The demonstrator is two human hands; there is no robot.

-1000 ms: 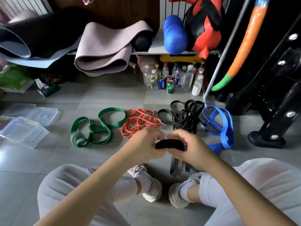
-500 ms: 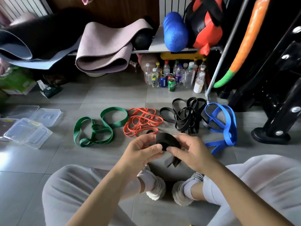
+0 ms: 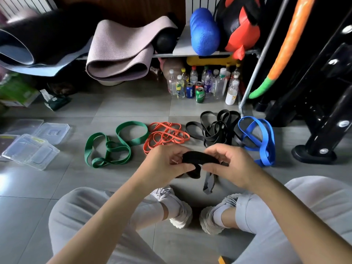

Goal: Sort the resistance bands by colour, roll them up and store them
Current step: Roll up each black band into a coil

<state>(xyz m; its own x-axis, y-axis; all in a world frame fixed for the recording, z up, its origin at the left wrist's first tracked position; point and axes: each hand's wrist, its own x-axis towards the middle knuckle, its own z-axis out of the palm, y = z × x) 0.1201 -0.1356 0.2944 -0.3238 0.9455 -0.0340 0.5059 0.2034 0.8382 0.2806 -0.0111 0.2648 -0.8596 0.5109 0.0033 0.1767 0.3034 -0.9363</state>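
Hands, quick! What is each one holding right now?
Left hand: closed, pinching the partly rolled black resistance band.
Right hand: closed, gripping the same band's other side.

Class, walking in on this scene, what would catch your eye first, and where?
The left hand and right hand grip a half-rolled black band at the centre. Behind them, a row lies on the floor: green bands, orange bands, a black pile, blue bands, left to right.

Left hand [image 3: 167, 166] and right hand [image 3: 229, 164] both pinch the black band [image 3: 198, 158].
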